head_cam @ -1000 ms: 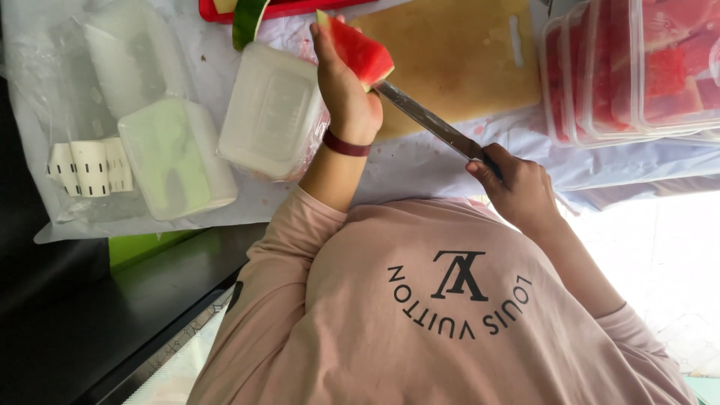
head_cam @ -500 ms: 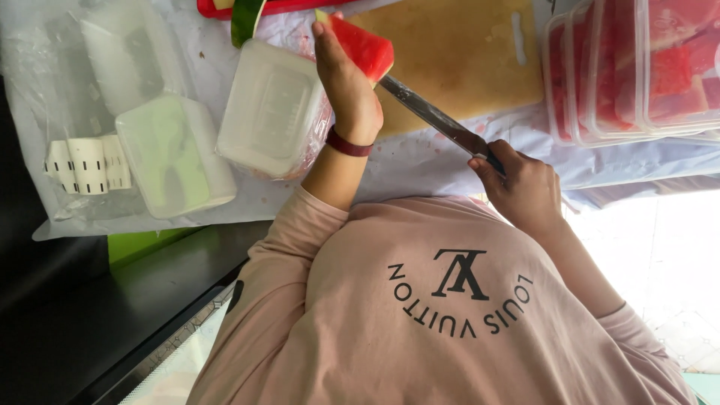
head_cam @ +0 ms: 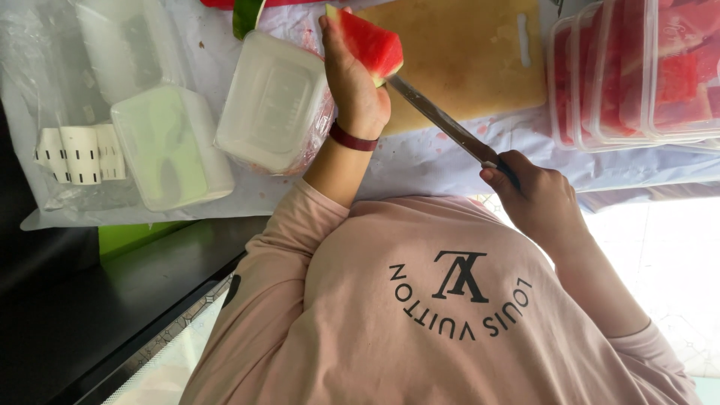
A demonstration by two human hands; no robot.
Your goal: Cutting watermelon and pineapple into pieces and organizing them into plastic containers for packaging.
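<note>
**A:** What are the fingers doing?

**B:** The left hand (head_cam: pixel 352 82) has its fingers wrapped around a watermelon wedge (head_cam: pixel 369 43), holding it up over the near left corner of the wooden cutting board (head_cam: pixel 465 52). The right hand (head_cam: pixel 536 199) is closed tight around the handle of a long knife (head_cam: pixel 442 120); only the blade shows, since the handle is hidden inside the fist.

**A:** How does the wedge look?

**B:** It is a triangular piece with bright red, wet flesh and a thin pale green edge of rind at the far tip and along the underside. The knife blade runs slantwise from the right hand up to the wedge, and its tip meets the lower side of the piece, right by the rind.

**A:** And around the hands?

**B:** A dark red band (head_cam: pixel 352 139) sits on the left wrist. Just left of that hand lies a clear lidded tub (head_cam: pixel 274 101) with red showing through its wall. Further left is a pale green tub (head_cam: pixel 169 146) and a strip of white labels (head_cam: pixel 79 154). On the right, stacked clear boxes (head_cam: pixel 637 71) are filled with red melon pieces. Everything rests on a white plastic sheet (head_cam: pixel 450 161).
</note>
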